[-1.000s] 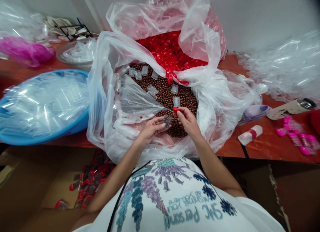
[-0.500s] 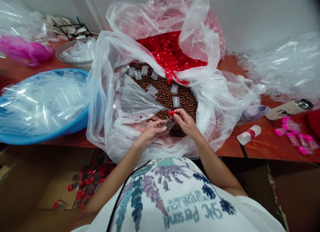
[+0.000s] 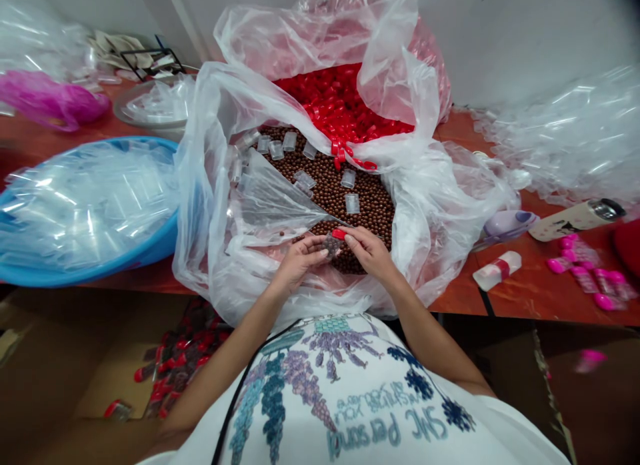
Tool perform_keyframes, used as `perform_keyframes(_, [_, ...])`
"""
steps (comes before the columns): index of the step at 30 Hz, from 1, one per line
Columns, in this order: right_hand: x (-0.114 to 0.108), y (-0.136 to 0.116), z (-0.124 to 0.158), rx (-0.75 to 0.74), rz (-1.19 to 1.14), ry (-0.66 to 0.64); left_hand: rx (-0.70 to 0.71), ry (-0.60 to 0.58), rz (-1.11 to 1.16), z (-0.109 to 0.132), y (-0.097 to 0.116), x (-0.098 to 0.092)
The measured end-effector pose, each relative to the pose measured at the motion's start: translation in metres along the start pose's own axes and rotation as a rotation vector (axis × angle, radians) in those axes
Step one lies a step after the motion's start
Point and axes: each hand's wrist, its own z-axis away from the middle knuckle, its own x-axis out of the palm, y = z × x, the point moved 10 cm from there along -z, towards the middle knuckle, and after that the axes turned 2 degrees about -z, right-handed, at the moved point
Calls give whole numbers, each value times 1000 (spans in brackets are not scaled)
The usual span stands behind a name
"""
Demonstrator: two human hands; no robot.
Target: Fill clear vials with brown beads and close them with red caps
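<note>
My left hand grips a small clear vial filled with brown beads. My right hand pinches a red cap right at the vial's top. Both hands meet over a big clear plastic bag that holds a heap of brown beads. Several empty clear vials lie on the beads. Behind it a second bag holds red caps.
A blue basin under clear plastic sits at the left. A cardboard box on the floor holds capped vials. A white bottle, a flask and pink caps lie on the red table at the right.
My right hand has brought the red cap leftward and down onto the vial. The left hand has raised the vial slightly. A pink blur now shows at the lower right.
</note>
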Motion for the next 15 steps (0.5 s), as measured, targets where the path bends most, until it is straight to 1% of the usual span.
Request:
perform_keyframes(4, [8,-5,4,-77,54,-9,60,21,-55,1,3,-2])
perform_keyframes(10, [15,-20,10,-243,280,-35,149,84,-164,2,5,-11])
perform_keyframes(15, [25,-27,13,-272,418,-84,225,145,-222,7,12,-17])
